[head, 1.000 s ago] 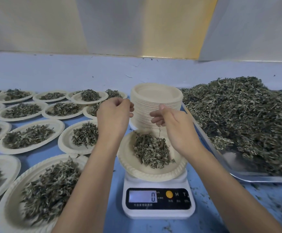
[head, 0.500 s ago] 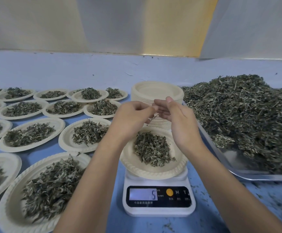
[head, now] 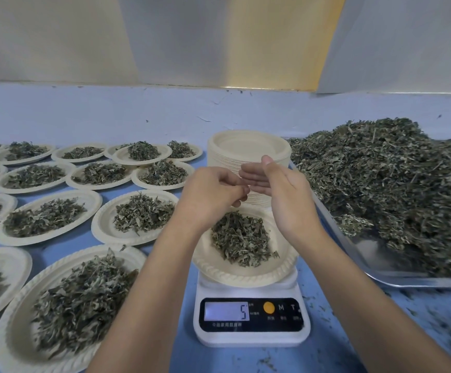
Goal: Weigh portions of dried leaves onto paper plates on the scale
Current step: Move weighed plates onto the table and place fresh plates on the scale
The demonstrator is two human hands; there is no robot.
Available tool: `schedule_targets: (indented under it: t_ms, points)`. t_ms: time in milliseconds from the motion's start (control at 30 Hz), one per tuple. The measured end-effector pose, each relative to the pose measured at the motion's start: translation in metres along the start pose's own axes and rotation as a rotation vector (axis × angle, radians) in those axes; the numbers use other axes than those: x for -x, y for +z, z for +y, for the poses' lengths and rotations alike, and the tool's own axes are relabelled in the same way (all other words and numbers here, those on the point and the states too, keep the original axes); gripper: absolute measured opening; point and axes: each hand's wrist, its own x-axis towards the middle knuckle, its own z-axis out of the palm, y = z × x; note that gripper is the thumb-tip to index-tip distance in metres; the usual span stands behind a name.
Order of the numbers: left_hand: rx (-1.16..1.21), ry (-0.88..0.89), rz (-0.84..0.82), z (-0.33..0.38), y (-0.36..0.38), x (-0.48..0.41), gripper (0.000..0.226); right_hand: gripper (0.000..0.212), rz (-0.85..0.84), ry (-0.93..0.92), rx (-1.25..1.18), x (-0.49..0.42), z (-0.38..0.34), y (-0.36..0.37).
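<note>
A white digital scale (head: 251,316) stands on the blue table and its display reads 5. A paper plate (head: 245,275) rests on it with a small heap of dried leaves (head: 240,238). Both hands hover just above the plate's far edge. My right hand (head: 280,189) is held flat, palm turned left, fingers straight. My left hand (head: 210,195) has its fingers curled, and its bunched fingertips touch the right hand's fingers. I see nothing held between them.
A tall stack of empty paper plates (head: 248,146) stands right behind the hands. A metal tray (head: 380,267) on the right carries a big pile of dried leaves (head: 393,179). Several filled plates (head: 49,216) cover the table's left side.
My right hand has opened from a pinch over the plate to a flat palm. My left hand has come across to meet it. The display went from 0 to 5.
</note>
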Motion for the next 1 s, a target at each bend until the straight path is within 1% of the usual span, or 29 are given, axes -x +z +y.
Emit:
schedule_targets:
  t_ms: [100, 300, 367, 500, 700, 800, 900, 1000]
  points:
    - [0.0, -0.006, -0.014, 0.001, -0.003, 0.001, 0.008, 0.037, 0.023, -0.014, 0.037, -0.001, 0.002, -0.002]
    - [-0.063, -0.042, -0.133, 0.001, -0.013, 0.003, 0.009, 0.042, 0.1, -0.037, 0.089, -0.005, 0.005, -0.01]
    - [-0.089, -0.052, -0.145, 0.001, -0.014, 0.003, 0.01, 0.043, 0.108, -0.034, 0.088, -0.006, 0.005, -0.012]
    - [-0.097, -0.034, -0.072, 0.002, -0.014, 0.003, 0.022, 0.044, 0.122, -0.01, 0.06, -0.006, 0.006, -0.013]
    - [-0.047, 0.029, -0.022, 0.007, -0.011, 0.006, 0.023, 0.043, 0.108, -0.004, 0.111, -0.007, 0.001, -0.02]
    - [-0.022, 0.08, 0.005, 0.013, -0.003, 0.006, 0.022, 0.042, 0.141, -0.004, 0.103, -0.011, -0.003, -0.035]
    - [-0.03, 0.111, -0.003, 0.02, 0.009, 0.004, 0.022, 0.041, 0.201, 0.067, 0.121, -0.019, -0.002, -0.056]
    - [0.006, 0.132, -0.019, 0.029, 0.024, 0.001, 0.024, 0.034, 0.217, 0.176, 0.236, -0.025, 0.006, -0.081]
